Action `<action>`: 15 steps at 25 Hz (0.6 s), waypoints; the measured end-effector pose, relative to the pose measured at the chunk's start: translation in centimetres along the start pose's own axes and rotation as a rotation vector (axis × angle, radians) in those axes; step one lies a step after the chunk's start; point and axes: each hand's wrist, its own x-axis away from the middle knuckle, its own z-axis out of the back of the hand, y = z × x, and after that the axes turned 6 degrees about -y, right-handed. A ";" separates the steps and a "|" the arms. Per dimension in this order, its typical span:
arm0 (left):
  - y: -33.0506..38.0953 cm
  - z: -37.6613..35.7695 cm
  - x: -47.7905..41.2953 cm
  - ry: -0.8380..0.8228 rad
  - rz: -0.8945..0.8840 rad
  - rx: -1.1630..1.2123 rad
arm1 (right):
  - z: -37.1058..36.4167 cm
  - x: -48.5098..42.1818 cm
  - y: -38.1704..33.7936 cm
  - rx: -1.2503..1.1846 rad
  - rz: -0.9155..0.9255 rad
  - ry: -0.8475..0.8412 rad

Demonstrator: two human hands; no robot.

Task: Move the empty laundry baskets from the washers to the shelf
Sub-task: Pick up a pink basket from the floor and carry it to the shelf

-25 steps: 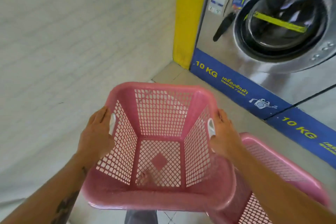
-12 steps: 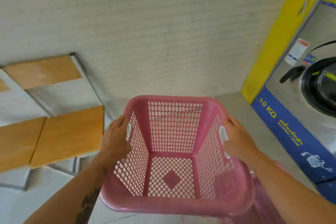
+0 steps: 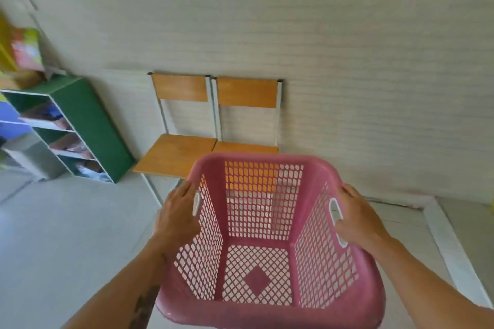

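An empty pink mesh laundry basket [image 3: 267, 165] hangs in front of me at the lower middle, carried above the floor. My left hand [image 3: 177, 218] grips its left rim at the white handle slot. My right hand [image 3: 357, 218] grips the right rim at the other handle slot. A green shelf unit [image 3: 91, 125] with several compartments stands at the left against the wall, well away from the basket. The washers are out of view.
Two wooden chairs [image 3: 184, 152] with metal frames stand side by side against the pale wall, right behind the basket. Colourful items [image 3: 25, 51] sit on top of the shelf unit. Pale floor [image 3: 66, 227] spreads to the left; a raised white kerb [image 3: 449, 246] runs at the right.
The view has swung left away from the washers, which have left the frame. The chairs and the green shelf unit have come into sight. Both hands keep the same grip on the basket.
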 end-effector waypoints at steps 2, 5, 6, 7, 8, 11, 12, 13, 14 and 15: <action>-6.3 2.4 2.5 0.021 0.048 0.001 | -2.4 0.0 -6.0 -0.006 0.051 -0.018; -14.6 6.1 5.4 0.051 0.136 -0.010 | -5.7 -1.2 -14.6 -0.018 0.145 -0.026; -17.0 7.2 6.1 0.069 0.164 -0.004 | -6.5 -1.7 -17.4 -0.016 0.176 -0.021; -19.1 8.1 6.8 0.086 0.192 0.003 | -7.3 -2.4 -19.8 -0.006 0.203 -0.020; -21.5 8.9 7.3 0.111 0.229 0.005 | -8.2 -3.5 -22.6 -0.001 0.230 -0.023; -27.4 10.3 7.6 0.157 0.345 -0.023 | -11.1 -7.0 -29.9 -0.002 0.290 -0.022; -29.3 10.5 7.2 0.167 0.372 -0.033 | -12.2 -8.4 -32.1 0.012 0.306 -0.020; -31.5 10.7 6.5 0.178 0.396 -0.041 | -13.5 -10.2 -34.4 0.021 0.316 -0.023; -33.6 10.9 5.5 0.186 0.415 -0.049 | -14.6 -12.1 -36.5 0.023 0.320 -0.029; -35.5 11.0 4.3 0.192 0.428 -0.055 | -15.8 -14.0 -38.4 0.019 0.326 -0.035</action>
